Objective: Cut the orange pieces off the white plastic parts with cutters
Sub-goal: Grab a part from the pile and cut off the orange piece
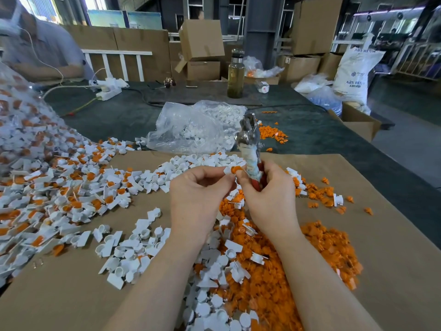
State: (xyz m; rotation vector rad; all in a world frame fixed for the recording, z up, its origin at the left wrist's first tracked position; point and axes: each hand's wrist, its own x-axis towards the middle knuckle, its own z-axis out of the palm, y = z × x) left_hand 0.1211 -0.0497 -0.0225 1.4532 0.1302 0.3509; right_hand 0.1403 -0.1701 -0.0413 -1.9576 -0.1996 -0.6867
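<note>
My left hand (198, 192) pinches a small white plastic part with an orange piece (232, 169) on it, held above the cardboard. My right hand (267, 189) grips the red, tape-wrapped handles of metal cutters (249, 139), whose jaws point up and away from me; its fingertips also touch the orange piece. A big pile of uncut white-and-orange parts (59, 182) spreads over the left. Loose white parts (133, 247) lie in front of my left arm. Cut orange pieces (322, 247) are heaped under and right of my right arm.
Brown cardboard sheet (381, 295) covers the near table. A clear bag of white parts (191, 125) lies behind my hands, more orange pieces (272, 133) beside it. A bottle (235, 75), a power strip (108, 91) and boxes stand farther back. Another person (40, 51) sits at far left.
</note>
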